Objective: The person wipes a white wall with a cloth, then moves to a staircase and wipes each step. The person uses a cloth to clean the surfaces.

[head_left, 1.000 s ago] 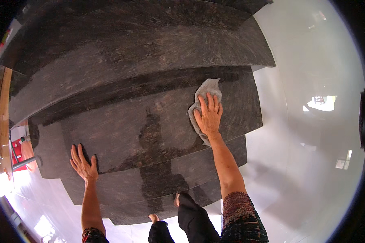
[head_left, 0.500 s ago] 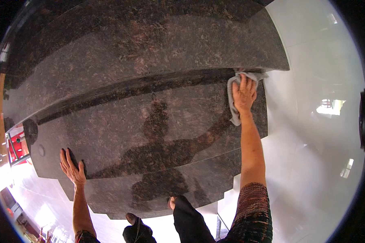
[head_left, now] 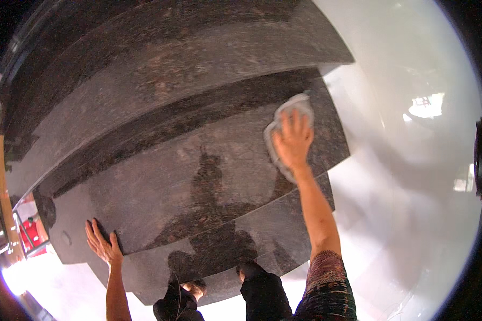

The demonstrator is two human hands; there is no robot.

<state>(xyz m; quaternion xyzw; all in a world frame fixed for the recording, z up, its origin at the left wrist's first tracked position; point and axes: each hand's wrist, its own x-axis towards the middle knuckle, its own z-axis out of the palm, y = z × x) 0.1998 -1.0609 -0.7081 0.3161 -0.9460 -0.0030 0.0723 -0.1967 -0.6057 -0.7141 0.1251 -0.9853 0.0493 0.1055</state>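
My right hand (head_left: 294, 140) presses a light grey cloth (head_left: 304, 104) against a dark speckled stone step (head_left: 144, 184), near its right end. The fingers are over the cloth and keep hold of it; motion blurs them a little. At the step's left part, my left hand (head_left: 104, 244) lies open and flat on the polished surface, close to its front edge, with nothing in it. A dark reflection of my body shows in the stone between the hands.
A higher stone step (head_left: 198, 75) rises beyond. My feet stand on the lower step (head_left: 219, 283). A white glossy wall (head_left: 412, 176) borders the right side. At the far left are a metal rail (head_left: 24, 231) and something red (head_left: 31, 233).
My right hand has drawn the cloth left and nearer to me, out of the corner beneath the higher step. My left hand stays on the step; the whole view has tilted and shifted.
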